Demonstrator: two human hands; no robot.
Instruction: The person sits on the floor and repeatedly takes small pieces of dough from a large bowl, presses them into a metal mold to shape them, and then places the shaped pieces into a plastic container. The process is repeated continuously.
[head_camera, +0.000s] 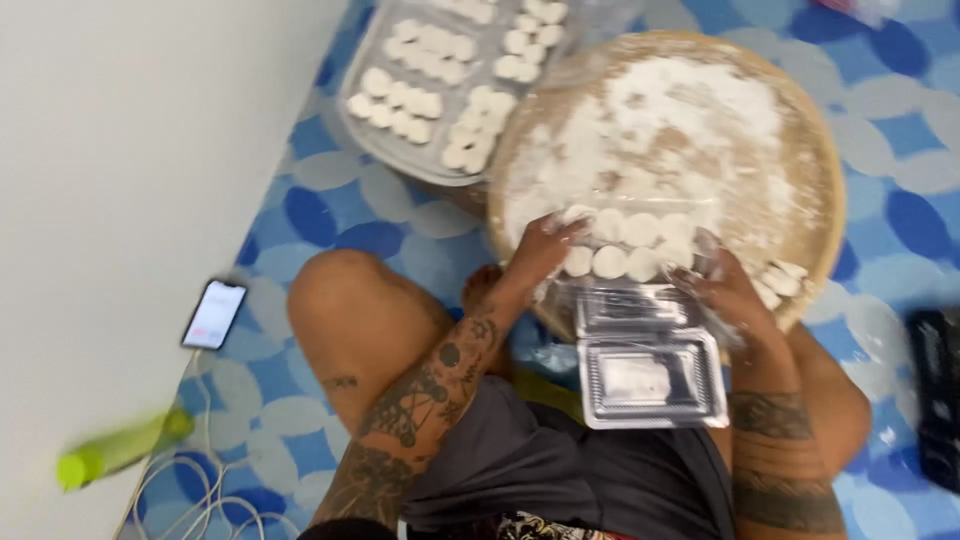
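Head view: left hand (545, 245) pinches a dough round (578, 262); right hand (725, 290), fingers spread, steadies the clear clamshell box (650, 375).

A home floor: patterned blue mat (300, 210), charging phone (214, 314), floured round tray (800, 140) of dough pieces

White dough rounds (610, 262) lay on a tan tray (820, 180); mat (900, 100) showed blue-and-grey ovals; bottle (120, 450) was lime green.

The person sits with a bare knee raised. Both tattooed forearms reach forward; the left hand (543, 248) curls with fingers bent down, the right hand (722, 290) spreads loosely.
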